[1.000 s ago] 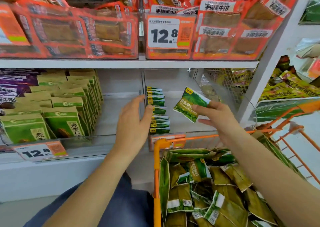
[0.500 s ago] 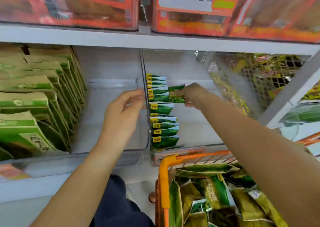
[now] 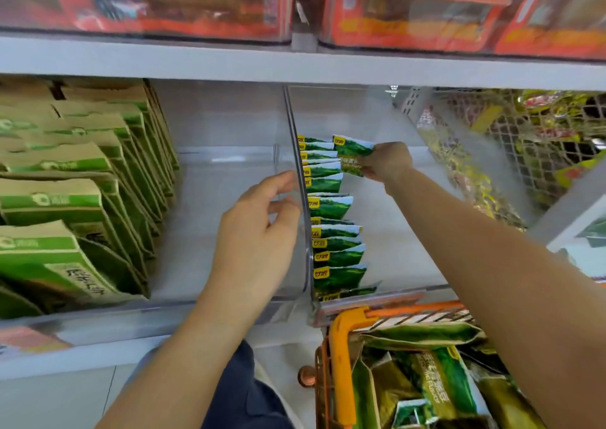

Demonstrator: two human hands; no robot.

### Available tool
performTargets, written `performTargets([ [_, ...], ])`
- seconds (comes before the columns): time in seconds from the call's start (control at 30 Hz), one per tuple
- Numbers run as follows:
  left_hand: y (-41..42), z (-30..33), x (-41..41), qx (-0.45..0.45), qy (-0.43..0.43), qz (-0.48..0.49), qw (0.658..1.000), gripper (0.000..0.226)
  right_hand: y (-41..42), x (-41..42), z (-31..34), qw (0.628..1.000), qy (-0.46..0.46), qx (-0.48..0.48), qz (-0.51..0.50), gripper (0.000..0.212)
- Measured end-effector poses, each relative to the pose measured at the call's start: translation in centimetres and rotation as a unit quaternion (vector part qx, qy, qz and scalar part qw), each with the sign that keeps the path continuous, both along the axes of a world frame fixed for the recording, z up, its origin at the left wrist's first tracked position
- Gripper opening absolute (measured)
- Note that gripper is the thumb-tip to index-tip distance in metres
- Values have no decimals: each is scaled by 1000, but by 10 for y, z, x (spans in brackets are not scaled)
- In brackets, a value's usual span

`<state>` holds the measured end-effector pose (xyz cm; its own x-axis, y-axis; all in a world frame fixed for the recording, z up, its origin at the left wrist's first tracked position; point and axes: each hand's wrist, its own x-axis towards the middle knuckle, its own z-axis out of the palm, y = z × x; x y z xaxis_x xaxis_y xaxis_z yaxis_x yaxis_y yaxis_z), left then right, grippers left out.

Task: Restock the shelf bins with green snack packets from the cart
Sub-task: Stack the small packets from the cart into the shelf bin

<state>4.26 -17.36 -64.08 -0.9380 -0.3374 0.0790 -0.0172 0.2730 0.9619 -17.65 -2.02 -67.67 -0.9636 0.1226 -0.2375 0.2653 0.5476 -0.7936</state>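
Note:
My right hand (image 3: 387,161) reaches deep into the clear shelf bin (image 3: 370,294) and pinches a green snack packet (image 3: 351,155) at the far end of a row of several like packets (image 3: 334,232) standing along the bin's left wall. The clear divider wall (image 3: 300,199) separates that bin from the one to its left. My left hand (image 3: 259,232) hovers by this divider with loosely curled fingers, its fingertips at the wall, holding nothing. The orange cart (image 3: 341,363) below at the right holds several green packets (image 3: 436,386).
Tall green and tan pouches (image 3: 75,199) fill the left bin. Red snack boxes (image 3: 410,9) line the upper shelf. A mesh panel (image 3: 524,140) with yellow packets behind it closes the right side. The white shelf edge (image 3: 262,64) runs overhead.
My right hand has carried the packet from in front of the shelf into the bin, to the far end of the row. The view moved closer; the left hand stayed by the divider.

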Motion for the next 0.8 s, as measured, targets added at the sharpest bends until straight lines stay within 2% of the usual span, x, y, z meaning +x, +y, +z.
performTargets([
  [0.03, 0, -1, 0, 1, 0, -3, 1000, 49, -1, -1, -1, 998, 10, 54, -16, 25],
  [0.1, -1, -2, 0, 11, 7, -1, 1000, 43, -2, 1, -2, 994, 18, 99, -35, 30],
  [0.23, -2, 3, -4, 16, -5, 20, 1000, 28, 3, 7, 4, 997, 2, 69, -17, 41],
  [0.33, -2, 5, 1, 25, -11, 26, 999, 38, 19, 23, 27, 992, 19, 121, 15, 41],
  [0.4, 2, 9, 14, -53, 14, 44, 997, 51, 31, 45, 49, 991, 39, 121, 34, 39],
  [0.47, 10, 18, 30, -180, 102, 59, 976, 49, 47, 82, 71, 989, 78, 108, 63, 35],
  [0.53, 26, 26, 46, -203, 180, 41, 961, 43, 66, 128, 89, 976, 126, 141, 109, 30],
  [0.6, 47, 34, 60, -170, 183, -17, 968, 38, 83, 176, 103, 954, 169, 201, 148, 30],
  [0.67, 71, 36, 74, -200, 114, -128, 965, 30, 97, 214, 113, 941, 182, 233, 165, 31],
  [0.7, 83, 34, 81, -244, 72, -198, 947, 28, 104, 229, 115, 939, 176, 240, 170, 32],
  [0.8, 118, 22, 99, -341, -2, -379, 860, 26, 124, 258, 99, 941, 173, 222, 189, 34],
])
